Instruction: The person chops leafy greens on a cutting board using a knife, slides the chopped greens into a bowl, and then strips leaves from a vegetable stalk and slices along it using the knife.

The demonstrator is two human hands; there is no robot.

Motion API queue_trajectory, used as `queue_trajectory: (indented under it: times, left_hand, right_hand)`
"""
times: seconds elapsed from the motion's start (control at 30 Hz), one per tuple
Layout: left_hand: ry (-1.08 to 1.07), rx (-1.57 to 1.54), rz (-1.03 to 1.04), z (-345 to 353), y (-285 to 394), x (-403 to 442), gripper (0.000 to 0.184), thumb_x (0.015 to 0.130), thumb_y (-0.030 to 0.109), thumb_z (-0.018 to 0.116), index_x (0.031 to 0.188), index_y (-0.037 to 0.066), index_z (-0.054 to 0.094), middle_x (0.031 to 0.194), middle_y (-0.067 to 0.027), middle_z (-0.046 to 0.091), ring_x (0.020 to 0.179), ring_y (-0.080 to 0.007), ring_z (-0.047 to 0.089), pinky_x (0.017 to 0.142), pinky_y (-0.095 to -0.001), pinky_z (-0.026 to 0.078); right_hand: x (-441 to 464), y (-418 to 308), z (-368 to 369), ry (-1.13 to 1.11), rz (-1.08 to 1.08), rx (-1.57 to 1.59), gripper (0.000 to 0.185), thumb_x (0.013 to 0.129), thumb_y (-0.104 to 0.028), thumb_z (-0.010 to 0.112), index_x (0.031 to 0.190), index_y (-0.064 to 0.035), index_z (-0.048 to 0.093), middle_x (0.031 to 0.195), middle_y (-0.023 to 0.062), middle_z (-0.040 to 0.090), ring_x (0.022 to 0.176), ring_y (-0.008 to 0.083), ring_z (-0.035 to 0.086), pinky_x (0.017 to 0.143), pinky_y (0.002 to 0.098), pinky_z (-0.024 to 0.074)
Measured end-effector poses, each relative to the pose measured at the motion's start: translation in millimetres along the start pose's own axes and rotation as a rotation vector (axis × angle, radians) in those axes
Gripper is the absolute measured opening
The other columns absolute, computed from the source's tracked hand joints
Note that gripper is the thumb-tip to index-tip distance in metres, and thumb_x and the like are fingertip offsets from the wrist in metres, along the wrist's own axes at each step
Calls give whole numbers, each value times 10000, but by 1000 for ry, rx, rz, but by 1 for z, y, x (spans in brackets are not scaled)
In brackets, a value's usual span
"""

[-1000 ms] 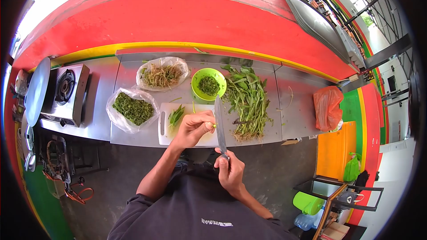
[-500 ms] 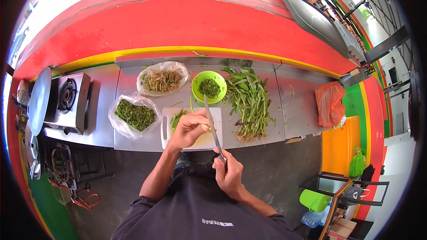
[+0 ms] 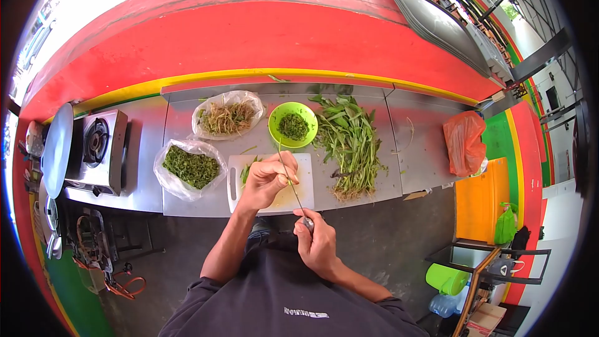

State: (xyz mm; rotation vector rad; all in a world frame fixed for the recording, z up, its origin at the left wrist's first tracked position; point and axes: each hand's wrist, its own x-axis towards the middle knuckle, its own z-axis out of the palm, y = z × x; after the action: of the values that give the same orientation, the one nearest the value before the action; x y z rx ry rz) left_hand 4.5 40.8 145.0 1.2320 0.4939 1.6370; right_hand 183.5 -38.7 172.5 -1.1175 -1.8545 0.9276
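Note:
My left hand (image 3: pixel 267 181) pinches a small piece of green stem above the white cutting board (image 3: pixel 304 181). In my right hand (image 3: pixel 317 243) is a knife (image 3: pixel 292 186), its blade pointing up and left past my left fingertips, edge-on to the camera. Some green leaves (image 3: pixel 248 171) lie on the board, partly behind my left hand. Just beyond the board, a green bowl (image 3: pixel 274 126) holds chopped greens. A pile of leafy stems with roots (image 3: pixel 349 150) lies to the right of bowl and board.
Left of the board is a plastic bag of chopped greens (image 3: pixel 190 167), with a bag of roots (image 3: pixel 226 117) behind it. A gas stove (image 3: pixel 97 150) stands at the far left. An orange plastic bag (image 3: pixel 463 143) sits on the counter's right end. A red wall (image 3: pixel 281 37) runs behind.
The knife has turned from upright to a leftward slant, and its blade now shows only as a thin line. Both hands stay close together. The whole view has shifted slightly.

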Motion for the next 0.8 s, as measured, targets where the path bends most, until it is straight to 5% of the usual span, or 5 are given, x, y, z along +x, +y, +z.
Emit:
queue_trajectory:
  times: [0.57,0.63,0.8]
  left_hand:
    - [67,-50,-34,-6,-5,2,152,924,183,756,940,33,739,923,-67,653,837,-133,589,750,-289,482]
    - [115,8,-27,-3,-5,3,218,921,273,757,908,57,732,796,-30,600,731,-139,520,649,-285,412]
    - [140,3,-32,-2,-6,4,244,913,294,764,919,53,729,809,-40,607,738,-137,529,648,-283,419]
  right_hand:
    - [3,5,0,-7,53,43,227,998,-131,627,1151,38,620,648,61,581,498,148,525,506,299,444]
    - [4,5,0,-32,82,45,221,1002,-130,621,1149,35,620,639,62,577,496,147,527,507,298,444]
    - [8,2,-1,-35,75,14,224,1004,-136,619,1149,36,618,636,60,567,497,146,518,508,294,436]
